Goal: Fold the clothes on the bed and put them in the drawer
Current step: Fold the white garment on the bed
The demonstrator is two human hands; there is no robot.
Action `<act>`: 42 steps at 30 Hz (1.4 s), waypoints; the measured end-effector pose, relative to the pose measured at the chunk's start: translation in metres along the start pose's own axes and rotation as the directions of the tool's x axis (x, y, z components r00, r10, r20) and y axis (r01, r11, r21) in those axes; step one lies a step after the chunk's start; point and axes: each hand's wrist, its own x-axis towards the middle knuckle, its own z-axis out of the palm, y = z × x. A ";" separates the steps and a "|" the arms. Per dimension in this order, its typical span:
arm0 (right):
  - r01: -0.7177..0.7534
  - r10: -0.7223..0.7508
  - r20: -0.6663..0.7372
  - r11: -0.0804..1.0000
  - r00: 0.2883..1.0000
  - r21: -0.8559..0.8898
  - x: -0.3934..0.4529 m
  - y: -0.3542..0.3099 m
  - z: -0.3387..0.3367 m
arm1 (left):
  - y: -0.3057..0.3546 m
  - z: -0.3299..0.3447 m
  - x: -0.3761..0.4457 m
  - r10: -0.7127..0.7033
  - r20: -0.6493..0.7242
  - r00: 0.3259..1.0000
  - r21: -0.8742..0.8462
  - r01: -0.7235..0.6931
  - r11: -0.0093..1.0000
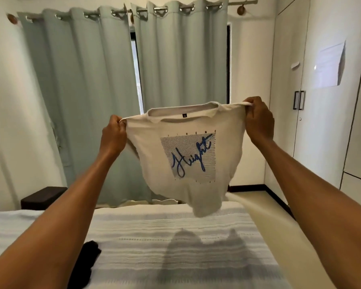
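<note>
A white T-shirt (188,155) with a blue "Height" print hangs in the air above the bed (175,243), its front facing me. My left hand (114,135) pinches its left shoulder seam. My right hand (258,119) pinches the right shoulder seam, a little higher. The shirt is stretched between both hands, and its hem dangles just over the striped white bedspread. A dark garment (86,263) lies on the bed at the lower left, partly hidden by my left forearm.
Pale green curtains (88,80) cover the window behind the bed. A white wardrobe (321,101) with black handles stands on the right. A dark bedside unit (42,197) sits at the far left. Beige floor (248,197) runs along the bed's right side.
</note>
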 end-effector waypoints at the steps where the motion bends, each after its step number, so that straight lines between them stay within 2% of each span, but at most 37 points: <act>1: 0.011 -0.011 0.000 1.000 1.000 -0.005 -0.008 0.004 -0.006 | -0.002 0.000 -0.009 0.004 0.016 1.000 0.018 -0.005 1.000; 6: -0.014 0.028 0.130 0.994 0.991 -0.108 -0.094 0.033 -0.049 | -0.025 -0.009 -0.094 0.019 0.166 0.986 0.101 -0.036 0.994; 10: -0.113 0.150 0.233 0.980 0.961 -0.166 -0.202 0.057 -0.098 | -0.059 -0.023 -0.193 0.000 0.317 0.948 0.132 -0.044 0.990; 14: -0.232 0.287 0.268 0.948 0.920 -0.219 -0.322 0.070 -0.149 | -0.087 -0.044 -0.319 -0.104 0.391 0.915 0.131 0.056 0.990; 17: -0.331 0.393 0.325 0.915 0.860 -0.232 -0.427 0.076 -0.192 | -0.113 -0.068 -0.439 -0.198 0.438 0.877 0.118 0.162 0.980; 20: -0.366 0.423 0.358 0.905 0.832 -0.217 -0.526 0.086 -0.235 | -0.141 -0.093 -0.541 -0.247 0.511 0.823 0.142 0.203 0.969; 24: -0.450 0.548 0.413 0.836 0.728 -0.316 -0.616 0.100 -0.285 | -0.161 -0.119 -0.624 -0.274 0.594 0.756 0.272 0.132 0.953; 26: -0.465 0.568 0.436 0.823 0.698 -0.327 -0.650 0.095 -0.308 | -0.167 -0.131 -0.650 -0.275 0.632 0.725 0.350 0.049 0.935; 29: -0.471 0.596 0.448 0.802 0.666 -0.367 -0.685 0.080 -0.334 | -0.168 -0.147 -0.676 -0.154 0.609 0.778 0.362 -0.099 0.927; 33: -0.415 0.563 0.422 0.820 0.710 -0.395 -0.705 0.054 -0.350 | -0.161 -0.161 -0.695 -0.035 0.554 0.832 0.380 -0.215 0.899; 37: -0.394 0.578 0.434 0.805 0.691 -0.444 -0.726 0.043 -0.360 | -0.174 -0.164 -0.716 -0.090 0.590 0.802 0.530 -0.301 0.793; 39: -0.363 0.590 0.450 0.790 0.671 -0.495 -0.736 0.042 -0.364 | -0.181 -0.165 -0.725 -0.073 0.605 0.793 0.559 -0.357 0.749; 42: -0.265 0.566 0.418 0.766 0.711 -0.586 -0.743 0.044 -0.365 | -0.179 -0.163 -0.725 -0.060 0.643 0.764 0.561 -0.416 0.715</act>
